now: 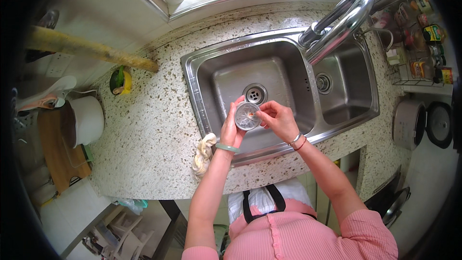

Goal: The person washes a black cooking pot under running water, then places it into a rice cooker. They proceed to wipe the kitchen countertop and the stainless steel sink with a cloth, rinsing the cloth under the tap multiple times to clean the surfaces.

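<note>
Over the large sink basin (221, 82), my left hand (232, 127) holds a small round cup with a grey rim (246, 116), which looks like a sink strainer. Its inside looks pale and glossy, with a small orange bit near the right side. My right hand (279, 121) is closed, thumb and fingers pinched together at the cup's right edge beside that bit. What the pinch holds is too small to make out. Just beyond the cup, the drain (255, 94) shows its holes in the basin floor.
A twisted cream cloth (204, 155) lies at the sink's left front corner. The chrome faucet (341, 24) arches over the divider, with a smaller basin (344, 101) to the right. On the speckled counter (144, 130), a yellow container (121, 82) stands left. Spice racks (418, 38) are far right.
</note>
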Demonstrator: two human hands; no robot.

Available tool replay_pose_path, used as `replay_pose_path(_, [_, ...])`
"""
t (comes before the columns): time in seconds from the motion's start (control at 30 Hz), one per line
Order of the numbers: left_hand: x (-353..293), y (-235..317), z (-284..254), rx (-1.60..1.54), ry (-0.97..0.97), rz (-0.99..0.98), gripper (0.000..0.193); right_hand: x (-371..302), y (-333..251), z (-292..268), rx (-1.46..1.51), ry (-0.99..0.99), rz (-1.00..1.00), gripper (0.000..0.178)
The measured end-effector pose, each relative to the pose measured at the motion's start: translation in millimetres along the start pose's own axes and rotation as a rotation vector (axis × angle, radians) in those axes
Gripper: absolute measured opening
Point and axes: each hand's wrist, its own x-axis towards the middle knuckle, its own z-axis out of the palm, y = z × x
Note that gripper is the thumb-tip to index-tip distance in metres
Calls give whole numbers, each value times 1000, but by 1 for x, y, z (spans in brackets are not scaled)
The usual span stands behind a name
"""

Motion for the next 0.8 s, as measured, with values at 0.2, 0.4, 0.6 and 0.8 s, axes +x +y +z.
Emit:
replay_pose_path(0.2, [32, -35, -21, 30, 41, -96, 61, 21, 53, -6, -210, 83, 116, 15])
replay_pose_path(0.4, [31, -39, -35, 199, 344, -107, 74, 88, 140, -22, -511, 199, 117, 14])
replay_pose_path(0.6, [12, -39, -43, 243, 343, -60, 58, 128, 183, -9, -675, 205, 98, 18])
replay_pose_path(0.8, [-1, -38, -43, 210, 328, -89, 48, 142, 189, 1, -847, 134, 154, 19])
